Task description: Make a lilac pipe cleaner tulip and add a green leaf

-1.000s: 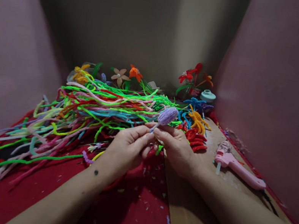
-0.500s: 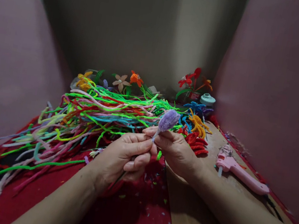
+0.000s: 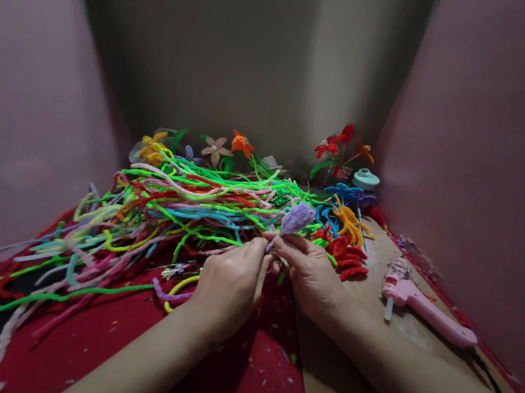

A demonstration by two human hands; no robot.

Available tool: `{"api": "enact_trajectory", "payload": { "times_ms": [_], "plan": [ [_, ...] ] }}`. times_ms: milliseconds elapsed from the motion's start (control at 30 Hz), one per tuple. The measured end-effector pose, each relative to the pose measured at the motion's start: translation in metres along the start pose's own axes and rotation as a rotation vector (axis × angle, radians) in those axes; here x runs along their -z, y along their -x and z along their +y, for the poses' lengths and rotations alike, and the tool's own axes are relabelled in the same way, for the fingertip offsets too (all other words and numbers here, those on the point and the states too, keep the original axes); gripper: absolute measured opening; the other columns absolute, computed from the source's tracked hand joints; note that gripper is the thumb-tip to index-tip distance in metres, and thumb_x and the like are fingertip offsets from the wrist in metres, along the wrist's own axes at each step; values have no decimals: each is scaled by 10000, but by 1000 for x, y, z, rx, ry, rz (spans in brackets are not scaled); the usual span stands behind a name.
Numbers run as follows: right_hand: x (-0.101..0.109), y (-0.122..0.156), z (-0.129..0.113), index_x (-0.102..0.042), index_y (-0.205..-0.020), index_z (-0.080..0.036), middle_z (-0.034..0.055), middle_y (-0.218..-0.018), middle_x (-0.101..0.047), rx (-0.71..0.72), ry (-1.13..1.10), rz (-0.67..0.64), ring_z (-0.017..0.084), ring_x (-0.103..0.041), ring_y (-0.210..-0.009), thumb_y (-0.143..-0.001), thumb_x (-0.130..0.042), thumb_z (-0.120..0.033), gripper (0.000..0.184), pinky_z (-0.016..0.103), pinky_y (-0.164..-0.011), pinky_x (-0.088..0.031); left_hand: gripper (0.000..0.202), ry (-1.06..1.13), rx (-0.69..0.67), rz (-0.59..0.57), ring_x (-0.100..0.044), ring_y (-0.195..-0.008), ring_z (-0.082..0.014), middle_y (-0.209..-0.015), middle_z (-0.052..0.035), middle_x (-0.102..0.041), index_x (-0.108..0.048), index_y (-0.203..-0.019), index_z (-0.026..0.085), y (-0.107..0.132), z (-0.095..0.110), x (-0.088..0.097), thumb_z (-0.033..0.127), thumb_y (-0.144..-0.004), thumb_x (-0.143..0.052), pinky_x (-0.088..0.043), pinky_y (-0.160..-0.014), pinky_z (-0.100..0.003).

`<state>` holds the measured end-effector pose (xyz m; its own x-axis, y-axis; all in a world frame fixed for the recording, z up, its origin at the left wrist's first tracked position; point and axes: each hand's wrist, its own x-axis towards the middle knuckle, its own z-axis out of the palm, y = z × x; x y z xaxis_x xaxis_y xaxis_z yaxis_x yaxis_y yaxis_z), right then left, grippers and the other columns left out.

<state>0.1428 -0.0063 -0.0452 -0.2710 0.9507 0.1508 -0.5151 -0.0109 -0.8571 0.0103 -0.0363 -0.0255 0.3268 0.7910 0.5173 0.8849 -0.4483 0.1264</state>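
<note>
A fuzzy purple pipe-cleaner petal (image 3: 298, 218) stands up between my two hands, its rounded loop on top. My right hand (image 3: 313, 270) is closed, pinching the petal's base between thumb and fingers. Just below, my left hand (image 3: 232, 279) is closed at the twisted purple stem, with its back turned up toward me. The left fingertips and the lower end of the stem are hidden behind that hand. Behind and to the left of both hands spreads a pile of coloured pipe cleaners (image 3: 211, 198).
A pink glue gun (image 3: 425, 310) lies on a cardboard sheet (image 3: 335, 385) at the right. Red pipe-cleaner petals (image 3: 347, 255) and orange ones (image 3: 349, 224) lie beyond my right hand. Finished flowers (image 3: 217, 148) line the back. Scraps dot the red cloth (image 3: 124, 348).
My left hand has rolled over, so its back now faces up and its fingers are hidden. My right hand keeps the petal pinched. The whole view has shifted slightly.
</note>
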Motion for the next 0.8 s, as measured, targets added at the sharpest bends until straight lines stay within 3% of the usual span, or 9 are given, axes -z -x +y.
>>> {"api": "enact_trajectory", "payload": {
  "times_ms": [100, 233, 333, 467, 600, 800],
  "plan": [
    [0, 1, 1, -725, -859, -202, -10, -744, -623, -24, 11, 11, 95, -500, -622, -717, -707, -321, 185, 219, -527, -348, 212, -112, -72, 20, -603, -656, -178, -712, -54, -637, -541, -845, 176, 1, -2, 0, 229, -914, -347, -338, -562, -260],
    [-1, 1, 1, -726, -840, -195, -2, -749, -629, -50, 29, 26, 96, -500, -639, -712, -709, -312, 174, 206, -509, -346, 198, -13, -35, -5, -573, -585, -149, -662, -35, -631, -557, -822, 184, 0, -3, 0, 192, -892, -372, -328, -541, -240],
    [0, 1, 1, -720, -855, -194, 4, -766, -629, -43, 37, 1, 96, -514, -652, -727, -699, -314, 178, 196, -500, -357, 191, 215, 62, -32, -530, -553, -120, -645, -14, -614, -572, -799, 187, -1, -3, 1, 189, -877, -398, -336, -544, -217],
    [0, 0, 0, -700, -926, -198, 3, -744, -630, -26, 46, -63, 86, -533, -604, -752, -677, -331, 220, 187, -482, -374, 218, 682, 255, -85, -464, -515, -96, -582, 17, -550, -602, -744, 171, -7, 1, 8, 268, -861, -446, -335, -505, -196],
    [0, -1, 0, -683, -973, -196, -4, -661, -634, -23, 5, -146, 92, -561, -538, -770, -654, -351, 257, 208, -503, -420, 218, 1101, 444, -173, -354, -424, -62, -484, 53, -448, -581, -669, 152, -12, 7, 17, 326, -794, -537, -256, -416, -182],
    [0, -1, -2, -678, -1008, -180, 7, -659, -656, 9, 21, -181, 114, -595, -561, -796, -620, -317, 260, 234, -555, -445, 258, 1342, 571, -260, -275, -363, -21, -460, 71, -422, -549, -666, 141, -12, 6, 22, 370, -779, -591, -174, -365, -160]
  ]
}}
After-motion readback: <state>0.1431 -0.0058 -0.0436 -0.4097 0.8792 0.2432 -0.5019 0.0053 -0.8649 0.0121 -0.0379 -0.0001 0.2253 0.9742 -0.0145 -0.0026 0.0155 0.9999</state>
